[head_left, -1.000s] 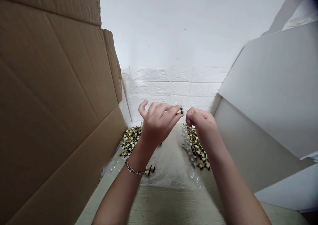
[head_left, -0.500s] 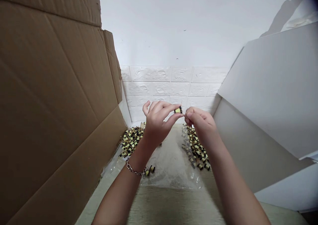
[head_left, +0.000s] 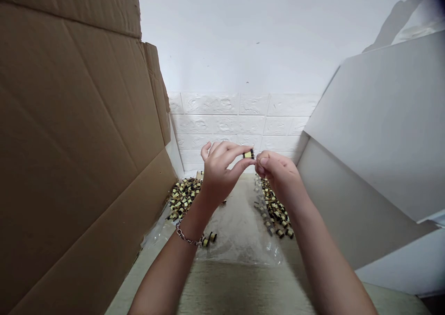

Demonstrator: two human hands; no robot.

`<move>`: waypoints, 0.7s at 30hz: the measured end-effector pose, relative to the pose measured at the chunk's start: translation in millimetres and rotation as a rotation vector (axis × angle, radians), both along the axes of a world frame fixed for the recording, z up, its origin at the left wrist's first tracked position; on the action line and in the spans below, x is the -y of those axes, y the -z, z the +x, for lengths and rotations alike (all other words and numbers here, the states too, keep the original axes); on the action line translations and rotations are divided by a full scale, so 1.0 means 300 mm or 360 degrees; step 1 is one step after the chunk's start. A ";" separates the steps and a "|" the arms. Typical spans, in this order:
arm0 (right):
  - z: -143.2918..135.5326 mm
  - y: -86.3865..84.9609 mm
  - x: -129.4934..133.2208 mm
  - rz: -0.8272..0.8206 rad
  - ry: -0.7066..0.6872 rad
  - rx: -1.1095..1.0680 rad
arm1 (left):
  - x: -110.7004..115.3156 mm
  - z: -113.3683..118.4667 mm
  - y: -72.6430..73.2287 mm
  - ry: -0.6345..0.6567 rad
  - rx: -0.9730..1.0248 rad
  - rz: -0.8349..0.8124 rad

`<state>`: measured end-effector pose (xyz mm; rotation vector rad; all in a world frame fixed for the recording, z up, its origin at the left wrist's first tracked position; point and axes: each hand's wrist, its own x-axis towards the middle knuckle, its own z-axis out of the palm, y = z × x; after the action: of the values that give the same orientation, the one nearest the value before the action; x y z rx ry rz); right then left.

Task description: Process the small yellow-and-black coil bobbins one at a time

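Between the thumb and index finger of my left hand [head_left: 222, 166] is a small transformer coil [head_left: 248, 154], yellow in the middle with black ends and thin pins. It is held up above the table. My right hand [head_left: 276, 169] is closed in a pinch right beside the coil's right end. What its fingertips hold, perhaps a fine wire, is too small to make out. Below my left hand lies a heap of similar coils [head_left: 184, 196]. Under my right hand is a second heap of coils [head_left: 276, 208], partly covered by that hand and wrist.
A clear plastic bag [head_left: 239, 227] lies flat on the table [head_left: 243, 287] between the heaps. Loose coils [head_left: 212, 236] rest near my left wrist. A tall cardboard sheet [head_left: 79, 120] stands at left, white panels [head_left: 378, 129] at right, and a white brick-patterned wall [head_left: 225, 104] behind.
My right hand has shifted slightly left, closer to the coil. My left hand keeps its hold on the coil, almost unmoved.
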<state>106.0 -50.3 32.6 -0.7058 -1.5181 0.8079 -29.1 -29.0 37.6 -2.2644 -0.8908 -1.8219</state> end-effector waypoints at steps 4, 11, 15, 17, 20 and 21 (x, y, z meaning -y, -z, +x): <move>-0.002 -0.005 0.001 -0.0020 0.0153 0.0181 | -0.021 -0.012 -0.004 0.0432 0.0106 -0.0418; 0.000 -0.004 -0.003 0.0127 0.0545 0.0469 | -0.062 -0.022 0.006 0.1014 0.0412 -0.1314; -0.001 -0.003 0.003 0.0279 0.0726 0.0680 | -0.072 -0.021 0.012 0.1160 0.0400 -0.1402; -0.001 -0.006 0.010 0.0350 0.0812 0.0785 | -0.077 -0.022 0.014 0.1216 0.0340 -0.1433; -0.001 -0.011 0.024 0.0437 0.0963 0.0925 | -0.080 -0.024 0.015 0.1240 0.0256 -0.1449; 0.000 -0.012 0.028 0.0453 0.1009 0.0973 | -0.079 -0.026 0.014 0.1231 0.0247 -0.1445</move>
<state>105.9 -58.8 36.2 -1.1971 -1.7404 -0.1239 -36.8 -5.3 33.4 -3.4385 -1.1330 -2.1750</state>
